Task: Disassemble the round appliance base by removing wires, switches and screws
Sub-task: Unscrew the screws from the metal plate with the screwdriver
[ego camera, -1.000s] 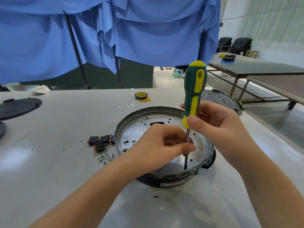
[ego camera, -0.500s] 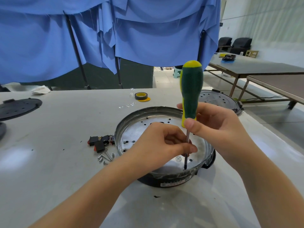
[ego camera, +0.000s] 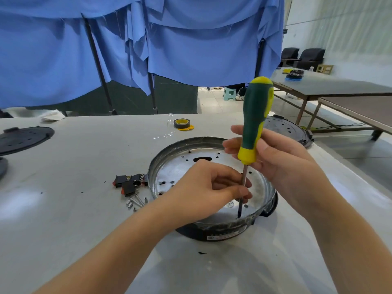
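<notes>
- The round appliance base (ego camera: 169,164), a shallow silver metal pan with a dark plastic rim underneath, sits on the pale grey table (ego camera: 74,209) right in front of me, under both my hands.
- My right hand (ego camera: 282,164) is wrapped around the lower end of the green-and-yellow-handled screwdriver (ego camera: 254,119), fingers curled round the yellow collar, holding it nearly upright.
- My left hand (ego camera: 203,189) pinches the screwdriver's thin metal shaft between thumb and fingertips, low down inside the pan.
- The dark tip meets the pan's floor near its front edge, just below my left fingers; I cannot make out a screw head there.
- Just left of the base, touching or almost touching its rim, lie the black rocker switches with red buttons (ego camera: 127,183).
- A few loose silver screws (ego camera: 135,201) lie just in front of those switches.
- Farther back on the table sits a roll of black-and-yellow tape (ego camera: 182,124).
- A black perforated round cover (ego camera: 284,128) lies behind my right hand.
</notes>
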{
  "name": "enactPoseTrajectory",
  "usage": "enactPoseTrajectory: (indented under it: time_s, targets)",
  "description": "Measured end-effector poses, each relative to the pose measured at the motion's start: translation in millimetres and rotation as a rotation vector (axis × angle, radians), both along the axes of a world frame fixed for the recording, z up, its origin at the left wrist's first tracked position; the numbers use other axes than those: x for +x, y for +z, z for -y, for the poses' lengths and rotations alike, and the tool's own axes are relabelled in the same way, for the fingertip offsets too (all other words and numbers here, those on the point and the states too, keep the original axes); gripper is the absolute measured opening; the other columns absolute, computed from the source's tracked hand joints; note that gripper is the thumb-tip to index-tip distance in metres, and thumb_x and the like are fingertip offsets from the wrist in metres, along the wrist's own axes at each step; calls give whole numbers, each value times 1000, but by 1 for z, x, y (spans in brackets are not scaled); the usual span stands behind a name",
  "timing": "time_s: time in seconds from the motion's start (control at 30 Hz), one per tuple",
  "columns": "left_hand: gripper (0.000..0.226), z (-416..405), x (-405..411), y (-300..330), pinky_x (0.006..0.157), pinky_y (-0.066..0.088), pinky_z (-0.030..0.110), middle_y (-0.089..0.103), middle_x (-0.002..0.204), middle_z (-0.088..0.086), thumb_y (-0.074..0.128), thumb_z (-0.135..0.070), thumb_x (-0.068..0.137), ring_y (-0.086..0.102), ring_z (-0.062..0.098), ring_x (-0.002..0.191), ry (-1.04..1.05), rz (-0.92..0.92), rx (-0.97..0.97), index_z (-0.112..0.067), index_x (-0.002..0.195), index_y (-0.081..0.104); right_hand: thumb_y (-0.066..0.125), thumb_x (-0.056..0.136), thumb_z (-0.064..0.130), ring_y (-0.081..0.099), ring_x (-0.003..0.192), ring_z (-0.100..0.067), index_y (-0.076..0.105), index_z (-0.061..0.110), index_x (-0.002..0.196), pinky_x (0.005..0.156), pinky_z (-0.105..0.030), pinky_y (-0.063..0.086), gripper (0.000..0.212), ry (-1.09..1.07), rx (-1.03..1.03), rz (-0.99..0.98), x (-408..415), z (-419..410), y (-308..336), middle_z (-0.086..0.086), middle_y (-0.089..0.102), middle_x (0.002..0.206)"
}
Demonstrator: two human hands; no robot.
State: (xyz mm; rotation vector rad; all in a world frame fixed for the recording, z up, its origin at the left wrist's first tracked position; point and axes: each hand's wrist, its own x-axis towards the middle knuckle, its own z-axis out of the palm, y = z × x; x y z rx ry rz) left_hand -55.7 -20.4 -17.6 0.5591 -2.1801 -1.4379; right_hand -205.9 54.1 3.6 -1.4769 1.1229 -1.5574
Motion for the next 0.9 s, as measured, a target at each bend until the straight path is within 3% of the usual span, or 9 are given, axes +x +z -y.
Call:
enactPoseTrajectory:
  time_s: [0.07, 0.17, 0.3, 0.4, 0.5, 0.6, 0.7, 0.77, 0.9]
  targets:
    - [8, 1, -1, 0, 73, 56, 17, 76, 78, 2, 76, -9, 77, 73, 11, 72, 53, -9, -39, -13, 84, 75, 61, 82, 36, 67, 99, -14, 69, 29, 108, 88, -21, 52, 28, -75, -14, -64, 3, -1, 0, 1, 72, 101]
    - [10, 1, -2, -2, 70, 58, 21, 75, 72, 0, 82, -16, 72, 72, 10, 67, 97, -12, -96, -16, 75, 72, 73, 68, 32, 69, 85, -10, 73, 28, 95, 77, -18, 53, 28, -182, -55, -79, 5, 0, 1, 3, 74, 93]
    - [9, 2, -3, -4, 71, 58, 22, 75, 74, -3, 81, -22, 73, 72, 10, 69, 111, -7, -115, -22, 76, 72, 65, 73, 24, 70, 86, -11, 68, 18, 103, 75, -17, 53, 30, -162, -81, -39, 4, 0, 1, 0, 75, 90]
    - [17, 1, -1, -3, 79, 55, 17, 77, 86, -4, 74, -15, 81, 73, 8, 81, 8, -7, -9, -29, 90, 72, 55, 82, 23, 70, 95, -15, 64, 18, 110, 83, -20, 53, 30, -131, -71, -71, 3, -1, 0, -1, 74, 95]
    - [17, 1, 0, -1, 77, 55, 17, 76, 82, 0, 73, -8, 80, 74, 11, 78, 7, -12, 11, -24, 86, 73, 49, 85, 22, 69, 99, -14, 61, 19, 113, 83, -19, 53, 30, -91, -46, -69, 3, -2, 2, 3, 74, 99]
    - [11, 1, -1, -1, 70, 58, 22, 75, 74, 2, 81, -11, 72, 73, 14, 69, 75, -25, -45, -18, 75, 72, 56, 87, 26, 68, 101, -12, 64, 22, 112, 84, -19, 52, 26, -71, -29, -78, 5, -2, 3, 4, 74, 102]
    - [19, 3, -2, -4, 67, 58, 30, 71, 67, 1, 86, -19, 66, 70, 19, 65, 125, -31, -132, -12, 71, 69, 72, 75, 26, 69, 88, -9, 68, 25, 102, 75, -18, 53, 27, -118, -34, -106, 7, -1, 2, 5, 74, 91]
    - [20, 3, -3, -4, 67, 58, 32, 69, 66, -1, 85, -22, 66, 69, 19, 65, 120, -27, -158, -15, 72, 68, 72, 68, 25, 69, 81, -10, 68, 22, 100, 72, -21, 54, 32, -137, -27, -118, 8, 0, 1, 0, 73, 86]
    - [13, 3, -3, -4, 74, 58, 28, 73, 77, -6, 80, -27, 73, 70, 11, 72, 77, -3, -161, -27, 81, 69, 62, 77, 22, 68, 82, -15, 67, 18, 103, 77, -23, 56, 27, -129, -35, -154, 8, -1, 1, -10, 71, 92]
